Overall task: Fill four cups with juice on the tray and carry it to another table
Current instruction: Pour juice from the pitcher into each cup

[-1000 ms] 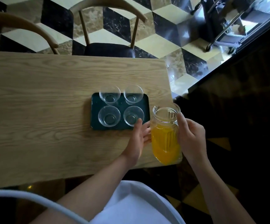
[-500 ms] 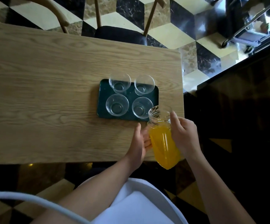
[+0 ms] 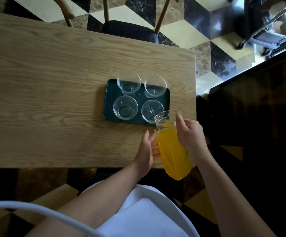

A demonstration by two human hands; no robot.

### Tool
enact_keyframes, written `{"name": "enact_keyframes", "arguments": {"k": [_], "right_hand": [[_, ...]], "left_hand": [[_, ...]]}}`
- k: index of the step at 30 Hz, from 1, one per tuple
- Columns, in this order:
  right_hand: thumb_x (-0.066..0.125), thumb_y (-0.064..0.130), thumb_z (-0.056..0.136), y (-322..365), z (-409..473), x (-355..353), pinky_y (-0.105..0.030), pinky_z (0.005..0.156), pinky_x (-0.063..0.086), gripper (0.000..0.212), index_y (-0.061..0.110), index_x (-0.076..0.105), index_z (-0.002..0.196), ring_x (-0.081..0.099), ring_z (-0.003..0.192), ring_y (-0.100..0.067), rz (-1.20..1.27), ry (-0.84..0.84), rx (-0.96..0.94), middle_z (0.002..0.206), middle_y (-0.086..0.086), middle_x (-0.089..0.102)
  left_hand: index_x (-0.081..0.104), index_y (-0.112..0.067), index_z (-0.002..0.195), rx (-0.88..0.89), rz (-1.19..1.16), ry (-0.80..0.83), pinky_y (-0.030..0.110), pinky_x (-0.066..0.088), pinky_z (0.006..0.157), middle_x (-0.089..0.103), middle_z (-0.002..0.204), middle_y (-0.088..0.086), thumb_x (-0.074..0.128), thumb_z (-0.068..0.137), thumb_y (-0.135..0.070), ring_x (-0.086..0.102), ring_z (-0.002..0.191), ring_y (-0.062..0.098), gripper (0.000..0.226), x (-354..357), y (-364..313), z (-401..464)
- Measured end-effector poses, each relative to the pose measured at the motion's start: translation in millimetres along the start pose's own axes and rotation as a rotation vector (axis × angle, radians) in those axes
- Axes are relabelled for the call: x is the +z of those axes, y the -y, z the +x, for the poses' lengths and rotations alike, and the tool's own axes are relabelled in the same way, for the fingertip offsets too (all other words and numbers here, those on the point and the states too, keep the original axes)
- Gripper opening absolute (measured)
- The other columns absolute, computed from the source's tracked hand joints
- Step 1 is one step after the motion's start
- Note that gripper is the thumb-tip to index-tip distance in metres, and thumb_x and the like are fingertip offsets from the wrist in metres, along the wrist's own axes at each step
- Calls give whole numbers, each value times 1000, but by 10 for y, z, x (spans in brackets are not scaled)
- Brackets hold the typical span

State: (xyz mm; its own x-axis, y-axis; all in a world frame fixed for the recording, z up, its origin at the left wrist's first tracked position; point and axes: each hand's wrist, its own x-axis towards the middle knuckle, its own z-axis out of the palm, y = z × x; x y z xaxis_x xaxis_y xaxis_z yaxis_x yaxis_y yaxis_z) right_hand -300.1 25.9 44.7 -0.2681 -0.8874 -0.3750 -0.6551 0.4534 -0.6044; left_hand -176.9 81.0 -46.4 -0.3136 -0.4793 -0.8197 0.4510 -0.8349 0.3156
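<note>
Daylight pours in from about 1 o'clock, blowing out the glossy floor tiles (image 3: 207, 36) with hard glare, while the whole 3 to 5 o'clock side sinks into near black. The wooden table (image 3: 53, 82) is evenly lit and sharp, and the orange juice in the pitcher (image 3: 171, 147) glows. Wide-angle lens bows the table edges, and the white cable (image 3: 36, 211) at 7 o'clock is soft and blurry
</note>
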Motion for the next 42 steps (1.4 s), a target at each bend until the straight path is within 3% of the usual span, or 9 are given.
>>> {"name": "enact_keyframes", "arguments": {"k": [4,29,34,42], "right_hand": [[44,49,102,44,16,27,-31,51,33,61,10,46,55,40,48,-20,8,40,4,51,-8,45],[42,46,102,285,128,29,-32,50,34,56,8,47,61,40,52,-23,-135,109,92,58,-12,47],[42,47,102,324,152,27,-31,50,33,55,8,49,63,41,53,-23,-167,111,99,60,-11,48],[41,46,102,350,165,33,-30,51,34,56,8,51,64,42,54,-24,-183,128,94,60,-10,49]], "left_hand": [[60,-28,134,-12,-5,11,50,42,110,69,130,10,24,99,-67,62,122,30,64,-18,-10,1],[62,-23,134,-115,-218,75,52,47,101,70,126,20,15,102,-59,62,120,39,67,-76,16,10],[62,-23,134,-108,-201,80,57,41,109,71,124,19,16,103,-58,62,121,39,66,-47,-3,-2],[60,-23,137,-107,-192,74,56,43,108,71,124,18,18,103,-55,63,121,37,63,-44,-12,-4]]}}
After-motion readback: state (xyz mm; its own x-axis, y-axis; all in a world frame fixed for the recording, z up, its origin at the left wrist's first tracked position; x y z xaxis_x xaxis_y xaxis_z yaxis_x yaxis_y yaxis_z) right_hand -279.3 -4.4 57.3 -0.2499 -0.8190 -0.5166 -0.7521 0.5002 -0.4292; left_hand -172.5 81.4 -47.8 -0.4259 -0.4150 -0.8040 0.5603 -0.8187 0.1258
